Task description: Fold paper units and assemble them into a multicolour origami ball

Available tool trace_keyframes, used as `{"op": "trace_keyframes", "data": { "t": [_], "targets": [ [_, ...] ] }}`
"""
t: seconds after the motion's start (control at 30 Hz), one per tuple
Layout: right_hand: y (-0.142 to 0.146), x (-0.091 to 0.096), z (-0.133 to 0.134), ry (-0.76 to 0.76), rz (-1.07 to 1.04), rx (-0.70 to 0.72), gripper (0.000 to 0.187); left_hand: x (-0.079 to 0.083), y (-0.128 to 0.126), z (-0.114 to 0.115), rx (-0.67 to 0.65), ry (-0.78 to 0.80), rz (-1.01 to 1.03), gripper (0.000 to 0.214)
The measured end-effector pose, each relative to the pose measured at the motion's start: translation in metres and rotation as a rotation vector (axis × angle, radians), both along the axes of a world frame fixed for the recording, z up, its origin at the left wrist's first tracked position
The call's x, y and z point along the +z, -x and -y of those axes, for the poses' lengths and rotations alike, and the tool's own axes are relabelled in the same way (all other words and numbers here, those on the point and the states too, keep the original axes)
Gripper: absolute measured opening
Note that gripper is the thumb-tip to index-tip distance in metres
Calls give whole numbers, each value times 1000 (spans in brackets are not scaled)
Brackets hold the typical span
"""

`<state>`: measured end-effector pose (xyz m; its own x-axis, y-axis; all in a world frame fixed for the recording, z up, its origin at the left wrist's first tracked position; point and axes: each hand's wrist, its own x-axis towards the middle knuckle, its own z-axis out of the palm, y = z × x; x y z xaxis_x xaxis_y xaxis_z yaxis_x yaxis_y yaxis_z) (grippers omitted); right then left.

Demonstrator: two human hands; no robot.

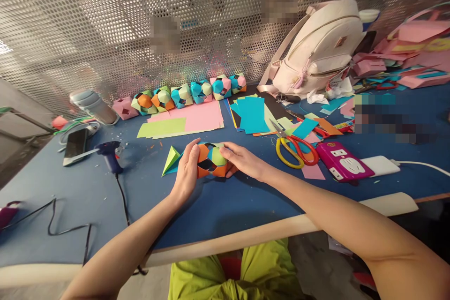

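Between my two hands is a folded paper ball (pixel 212 161) in orange, light green and blue, with dark gaps between its panels. My left hand (pixel 187 168) closes on its left side, thumb up along the edge. From the right, my right hand (pixel 241 159) grips it, thumb on the green panel and fingers curled beneath. Just left of my left hand lies a folded green paper piece (pixel 172 159) with a blue part partly hidden behind the hand. Behind them, a row of similar paper balls (pixel 181 95) stands along the mesh panel.
Pink paper sheets (pixel 204 115) and blue sheets (pixel 251 115) lie beyond my hands. Scissors (pixel 295 147) and a magenta power strip (pixel 342 161) sit to the right. A glue gun (pixel 110 154), phone (pixel 76 144) and bottle (pixel 94 105) are leftward. A backpack (pixel 319 51) leans at the back.
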<state>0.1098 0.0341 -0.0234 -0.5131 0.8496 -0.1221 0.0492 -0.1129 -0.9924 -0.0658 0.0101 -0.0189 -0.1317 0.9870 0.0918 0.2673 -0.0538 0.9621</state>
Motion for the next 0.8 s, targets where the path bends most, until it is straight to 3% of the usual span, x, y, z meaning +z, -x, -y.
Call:
{"op": "trace_keyframes", "data": {
  "t": [0.23, 0.4, 0.63, 0.8],
  "targets": [
    [2, -5, 1, -146, 163, -42, 61, -1, -1, 1, -22, 3, -34, 50],
    [0, -5, 2, -232, 304, -118, 74, 0, -3, 2, -20, 17, -9, 45],
    [-3, 0, 6, -265, 174, -81, 79, 2, -1, 0, -11, 6, 13, 47],
    [2, -2, 17, -553, 217, -109, 78, -6, 2, -2, -13, 9, 98, 50]
  ]
}}
